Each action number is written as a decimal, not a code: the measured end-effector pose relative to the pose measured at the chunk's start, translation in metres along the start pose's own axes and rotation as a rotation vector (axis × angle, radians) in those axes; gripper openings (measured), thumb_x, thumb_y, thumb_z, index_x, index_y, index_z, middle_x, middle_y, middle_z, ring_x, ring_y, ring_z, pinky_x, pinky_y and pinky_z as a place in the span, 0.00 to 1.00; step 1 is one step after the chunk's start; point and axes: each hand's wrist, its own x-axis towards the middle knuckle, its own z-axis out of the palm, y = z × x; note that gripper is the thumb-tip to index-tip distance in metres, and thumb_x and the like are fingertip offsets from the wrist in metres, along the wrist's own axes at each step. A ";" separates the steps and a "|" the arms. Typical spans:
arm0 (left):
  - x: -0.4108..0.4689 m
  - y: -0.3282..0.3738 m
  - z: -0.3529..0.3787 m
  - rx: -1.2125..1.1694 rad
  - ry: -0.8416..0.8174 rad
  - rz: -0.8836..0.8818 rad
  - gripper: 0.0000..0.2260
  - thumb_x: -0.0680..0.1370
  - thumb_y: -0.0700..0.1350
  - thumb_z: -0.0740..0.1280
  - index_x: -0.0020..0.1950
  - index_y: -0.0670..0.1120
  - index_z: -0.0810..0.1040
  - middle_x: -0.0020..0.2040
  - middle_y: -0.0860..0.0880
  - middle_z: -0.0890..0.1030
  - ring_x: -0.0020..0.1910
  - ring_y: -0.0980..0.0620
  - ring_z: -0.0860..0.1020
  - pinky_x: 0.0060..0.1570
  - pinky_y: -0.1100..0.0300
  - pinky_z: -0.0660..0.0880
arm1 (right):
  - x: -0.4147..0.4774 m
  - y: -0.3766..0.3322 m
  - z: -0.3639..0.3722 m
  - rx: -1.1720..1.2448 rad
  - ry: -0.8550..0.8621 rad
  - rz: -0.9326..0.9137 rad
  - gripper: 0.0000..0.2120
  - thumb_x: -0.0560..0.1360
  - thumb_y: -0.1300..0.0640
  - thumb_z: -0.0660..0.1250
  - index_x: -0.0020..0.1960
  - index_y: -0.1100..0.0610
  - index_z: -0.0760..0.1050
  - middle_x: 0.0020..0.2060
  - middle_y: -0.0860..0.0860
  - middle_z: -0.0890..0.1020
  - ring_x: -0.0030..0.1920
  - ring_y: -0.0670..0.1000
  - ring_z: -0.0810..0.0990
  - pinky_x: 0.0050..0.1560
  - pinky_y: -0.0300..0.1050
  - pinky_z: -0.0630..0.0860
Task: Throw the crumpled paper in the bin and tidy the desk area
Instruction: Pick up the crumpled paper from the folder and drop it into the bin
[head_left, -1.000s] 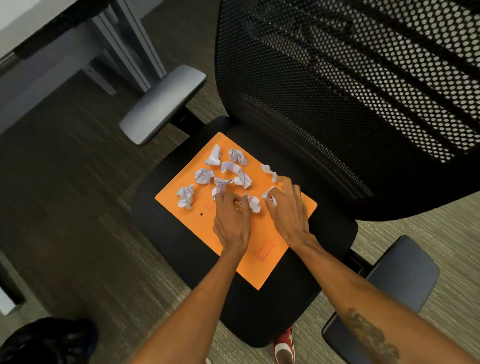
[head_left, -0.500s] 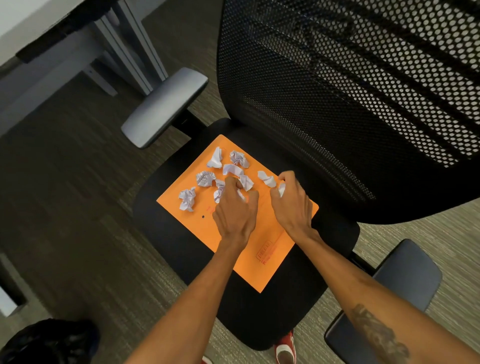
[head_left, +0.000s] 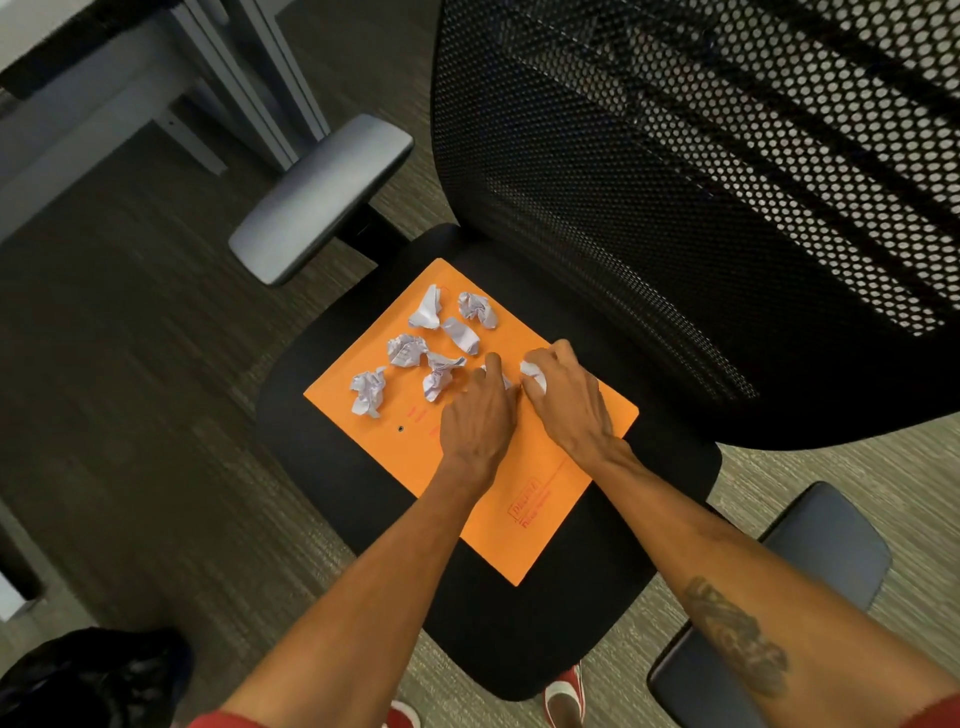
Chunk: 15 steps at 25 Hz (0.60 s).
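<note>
so in the last second both hands slid up the orange envelope (head_left: 540, 493) on the chair seat (head_left: 322, 467) and closed in on each other. the right grip (head_left: 569, 402) was now pinching a white wad (head_left: 534, 375) that had been lying loose near the chair back. the left grip (head_left: 475, 415) was curled over another scrap (head_left: 506, 385) (only a sliver of white showed). six crumpled balls (head_left: 408, 351) still sat loose on the envelope's far left end. i'd say the gathering had barely started, nothing near a bin yet.
</note>
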 end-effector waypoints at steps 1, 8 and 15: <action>-0.003 0.001 0.001 -0.035 -0.007 -0.002 0.16 0.85 0.53 0.54 0.69 0.45 0.66 0.57 0.42 0.78 0.47 0.44 0.81 0.37 0.54 0.75 | -0.003 0.001 0.001 0.001 0.015 0.000 0.11 0.82 0.55 0.62 0.61 0.58 0.76 0.56 0.56 0.74 0.46 0.52 0.78 0.46 0.51 0.80; -0.019 -0.002 -0.002 -0.322 0.166 -0.147 0.15 0.85 0.51 0.53 0.45 0.45 0.72 0.43 0.49 0.76 0.37 0.49 0.77 0.38 0.49 0.75 | -0.017 -0.018 -0.002 0.224 0.152 0.139 0.16 0.82 0.51 0.61 0.39 0.58 0.72 0.41 0.51 0.73 0.35 0.46 0.72 0.36 0.41 0.67; -0.037 -0.038 -0.028 -0.471 0.257 -0.107 0.04 0.83 0.49 0.62 0.52 0.49 0.71 0.51 0.55 0.79 0.39 0.59 0.76 0.37 0.61 0.72 | -0.014 -0.055 -0.004 0.383 0.051 0.069 0.02 0.81 0.58 0.62 0.52 0.56 0.72 0.46 0.49 0.75 0.40 0.46 0.74 0.40 0.44 0.72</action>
